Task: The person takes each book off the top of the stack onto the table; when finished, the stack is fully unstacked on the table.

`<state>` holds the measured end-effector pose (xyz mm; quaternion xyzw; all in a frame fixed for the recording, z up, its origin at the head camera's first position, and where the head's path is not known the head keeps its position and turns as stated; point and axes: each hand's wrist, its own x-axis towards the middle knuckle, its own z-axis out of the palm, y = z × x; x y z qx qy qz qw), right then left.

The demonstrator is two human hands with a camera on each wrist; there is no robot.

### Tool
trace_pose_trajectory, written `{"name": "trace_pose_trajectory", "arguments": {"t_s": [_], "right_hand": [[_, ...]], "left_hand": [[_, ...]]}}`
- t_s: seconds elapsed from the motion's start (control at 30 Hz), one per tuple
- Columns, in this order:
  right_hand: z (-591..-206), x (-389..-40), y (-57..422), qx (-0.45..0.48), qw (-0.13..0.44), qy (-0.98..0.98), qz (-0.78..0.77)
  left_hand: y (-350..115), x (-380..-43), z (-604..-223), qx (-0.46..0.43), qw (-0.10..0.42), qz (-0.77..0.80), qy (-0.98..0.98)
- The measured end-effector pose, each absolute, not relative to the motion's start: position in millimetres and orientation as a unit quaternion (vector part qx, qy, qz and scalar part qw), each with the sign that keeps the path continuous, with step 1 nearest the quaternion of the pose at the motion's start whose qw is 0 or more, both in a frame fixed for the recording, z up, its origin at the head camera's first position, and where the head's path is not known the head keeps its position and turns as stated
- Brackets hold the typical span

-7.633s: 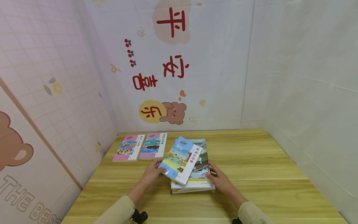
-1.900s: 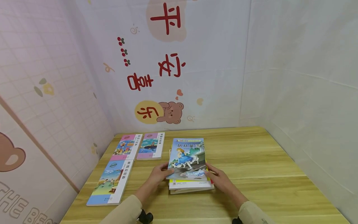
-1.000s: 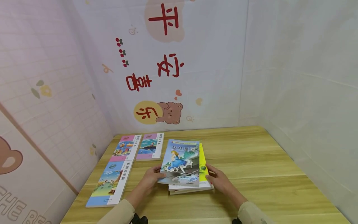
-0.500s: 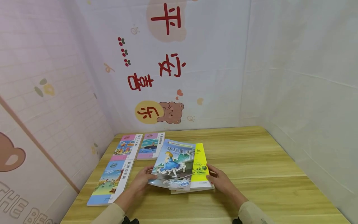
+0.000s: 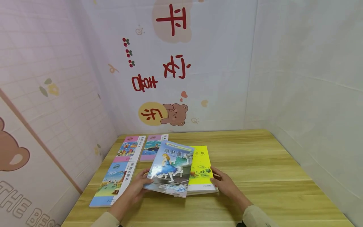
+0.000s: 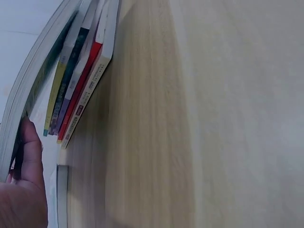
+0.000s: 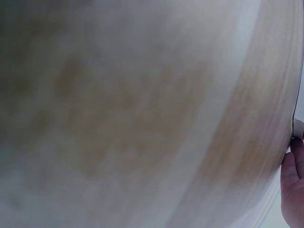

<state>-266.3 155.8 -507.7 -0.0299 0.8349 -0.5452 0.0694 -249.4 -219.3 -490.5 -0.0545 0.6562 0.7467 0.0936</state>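
In the head view my left hand (image 5: 136,186) holds a paperback with a girl in a blue dress on its cover (image 5: 170,171), thumb on top and fingers beneath. The book is tilted and overlaps a stack topped by a yellow book (image 5: 202,170). Seen from the left wrist, the lifted book (image 6: 28,76) stands apart from the spines of the stack (image 6: 78,90), with my fingers under it. My right hand (image 5: 227,184) rests against the right edge of the stack, its thumb at the yellow cover. Its fingers (image 7: 290,173) appear at the border of the right wrist view.
Left of the stack lie two pink-topped books (image 5: 129,149) (image 5: 151,151) and, nearer, a blue one (image 5: 110,184). The lifted book partly covers the second pink one. Wooden tabletop (image 5: 255,164) surrounds them, with a printed cloth wall (image 5: 215,78) behind.
The blue book went from the stack to the table at left. Then my left hand slid the girl-cover book leftward off the stack, tilting it and uncovering the yellow book. My right hand stayed.
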Motion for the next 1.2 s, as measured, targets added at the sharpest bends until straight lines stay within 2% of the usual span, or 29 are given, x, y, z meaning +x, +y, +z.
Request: {"name": "trace_pose_trajectory", "arguments": {"t_s": [0.27,0.43,0.77,1.07,1.2], "right_hand": [[-508.6,-267.0,157.0,-0.031,0.074,0.832,-0.548],[-507.3,-266.9,158.1,-0.03,0.073,0.833,-0.547],[-506.7,-265.5,157.8,-0.03,0.074,0.833,-0.547],[-508.6,-266.2,158.3,-0.036,0.073,0.836,-0.543],[-508.5,-266.8,158.0,-0.038,0.07,0.833,-0.548]], "left_hand": [[-248.3,-228.6,-475.1,-0.091,0.068,0.754,0.646],[-269.8,-215.6,-469.3,-0.124,0.075,0.737,0.66],[-287.9,-190.4,-494.8,-0.21,0.093,0.726,0.648],[-285.0,-200.3,-499.3,-0.209,0.112,0.702,0.672],[-280.9,-202.6,-493.5,-0.169,0.094,0.619,0.762]]}}
